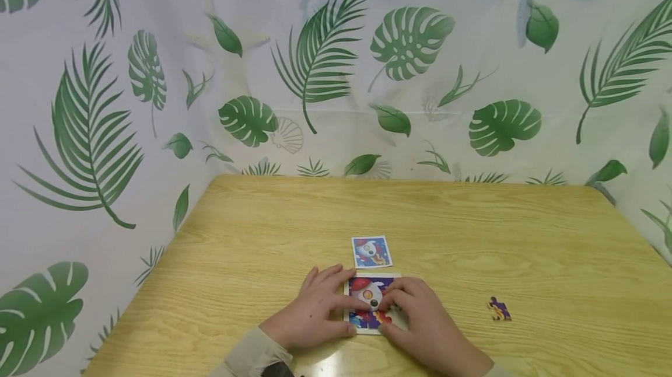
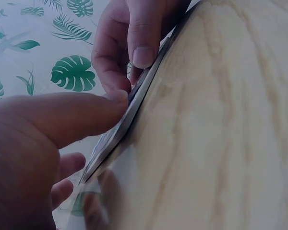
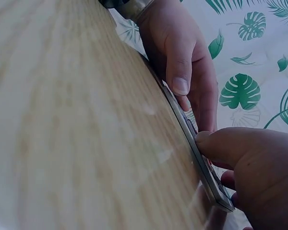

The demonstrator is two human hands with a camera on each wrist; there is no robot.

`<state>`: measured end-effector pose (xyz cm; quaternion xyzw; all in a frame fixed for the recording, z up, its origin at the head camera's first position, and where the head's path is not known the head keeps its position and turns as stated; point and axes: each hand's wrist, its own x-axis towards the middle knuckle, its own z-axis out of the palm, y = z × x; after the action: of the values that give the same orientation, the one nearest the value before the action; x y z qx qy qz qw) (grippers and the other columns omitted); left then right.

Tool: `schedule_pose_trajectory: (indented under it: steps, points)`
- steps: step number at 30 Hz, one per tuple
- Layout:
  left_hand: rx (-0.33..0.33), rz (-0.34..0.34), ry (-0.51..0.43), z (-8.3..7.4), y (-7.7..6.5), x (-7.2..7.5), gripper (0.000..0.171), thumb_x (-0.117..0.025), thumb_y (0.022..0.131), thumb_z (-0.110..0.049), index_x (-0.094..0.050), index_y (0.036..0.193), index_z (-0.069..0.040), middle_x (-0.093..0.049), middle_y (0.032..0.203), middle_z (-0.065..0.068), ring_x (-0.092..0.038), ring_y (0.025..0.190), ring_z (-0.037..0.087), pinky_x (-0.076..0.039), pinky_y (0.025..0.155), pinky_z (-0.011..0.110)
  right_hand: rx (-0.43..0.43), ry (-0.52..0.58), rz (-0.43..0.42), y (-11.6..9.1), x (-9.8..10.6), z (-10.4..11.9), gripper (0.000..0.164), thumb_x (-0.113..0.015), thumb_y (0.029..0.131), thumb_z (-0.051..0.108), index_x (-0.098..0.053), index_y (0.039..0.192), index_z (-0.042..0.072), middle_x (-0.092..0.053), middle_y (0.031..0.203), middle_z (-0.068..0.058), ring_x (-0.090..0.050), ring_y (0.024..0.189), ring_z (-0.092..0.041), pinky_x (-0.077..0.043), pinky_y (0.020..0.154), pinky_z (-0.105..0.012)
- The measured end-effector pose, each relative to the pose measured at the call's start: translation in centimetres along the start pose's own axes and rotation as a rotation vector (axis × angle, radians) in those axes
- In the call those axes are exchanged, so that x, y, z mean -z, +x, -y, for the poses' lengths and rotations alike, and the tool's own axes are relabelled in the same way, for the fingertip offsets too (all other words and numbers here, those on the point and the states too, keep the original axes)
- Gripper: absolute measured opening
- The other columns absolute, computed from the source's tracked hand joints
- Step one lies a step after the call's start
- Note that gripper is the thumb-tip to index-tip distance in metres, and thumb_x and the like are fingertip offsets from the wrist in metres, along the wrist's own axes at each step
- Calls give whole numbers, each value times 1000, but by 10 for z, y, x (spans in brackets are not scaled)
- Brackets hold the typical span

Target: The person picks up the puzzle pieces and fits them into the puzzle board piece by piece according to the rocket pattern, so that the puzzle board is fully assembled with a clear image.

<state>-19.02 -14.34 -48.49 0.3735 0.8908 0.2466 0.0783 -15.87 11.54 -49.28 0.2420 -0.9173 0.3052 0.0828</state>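
A jigsaw puzzle board (image 1: 361,286) with a picture of a white dog lies flat at the table's front middle. My left hand (image 1: 320,310) rests at its left side, index finger stretched across the picture and thumb by the lower left edge. Over the right part of the board, my right hand (image 1: 422,318) bends its fingers and thumb around a puzzle piece (image 1: 384,317) in the lower row, which it partly covers. Bare grey tray shows under that hand. In the right wrist view, the board's thick edge (image 3: 194,148) lies beneath both thumbs.
Behind the board lies a small picture card (image 1: 371,251) with the same dog. A loose purple and orange puzzle piece (image 1: 499,309) sits to the right on the wooden table (image 1: 252,231). A leaf-patterned curtain (image 1: 336,149) hangs along the back and left.
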Motion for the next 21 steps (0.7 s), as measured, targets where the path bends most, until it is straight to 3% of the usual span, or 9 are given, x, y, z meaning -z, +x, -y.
schedule_pose_trajectory:
  steps: [5,13,21]
  points:
    - [-35,23,-29,1,-2,2,38,-65,96,-48,-64,133,-47,-26,165,-1,-9,154,29,-1,114,70,2,1,3,0,1,0,26,-87,78,28,-66,91,33,-55,114,13,-49,115,-14,-42,104,-49]
    - [-88,37,4,2,-2,2,40,-64,97,-46,-63,136,-44,-28,164,-2,-13,153,30,-4,114,71,16,3,2,-2,1,-2,22,-85,80,28,-67,91,33,-57,116,11,-50,116,-14,-42,103,-49]
    - [-68,54,-2,1,-2,3,40,-65,97,-45,-63,137,-43,-28,164,-4,-15,152,30,-4,115,70,11,25,21,-2,2,-5,19,-82,85,23,-69,93,35,-57,116,12,-50,115,-14,-44,102,-50]
